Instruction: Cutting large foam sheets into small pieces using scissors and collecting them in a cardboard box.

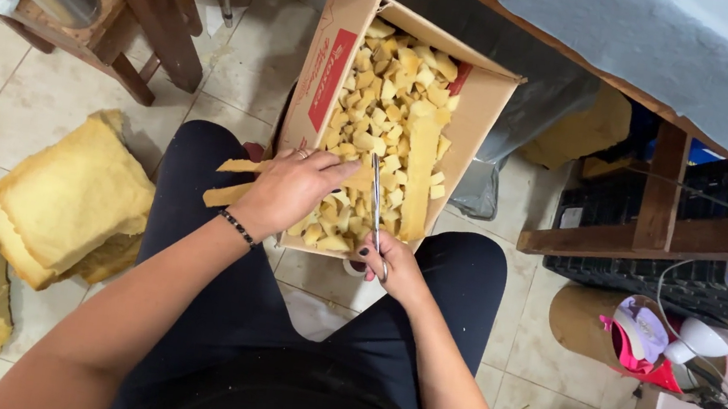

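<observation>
A cardboard box (482,108) rests between my knees, filled with several small yellow foam cubes (394,96). My left hand (291,190) grips long yellow foam strips (241,181) that stick out to the left over the box's near edge. My right hand (393,265) holds metal scissors (376,201) with the blades pointing up over the box, right beside the strips. A longer foam strip (418,179) lies in the box.
Thick yellow foam slabs (70,194) lie on the tiled floor at left. A wooden stool (140,16) stands at the top left. A wooden table (667,179) with a blue cloth and black crates (700,286) is at right.
</observation>
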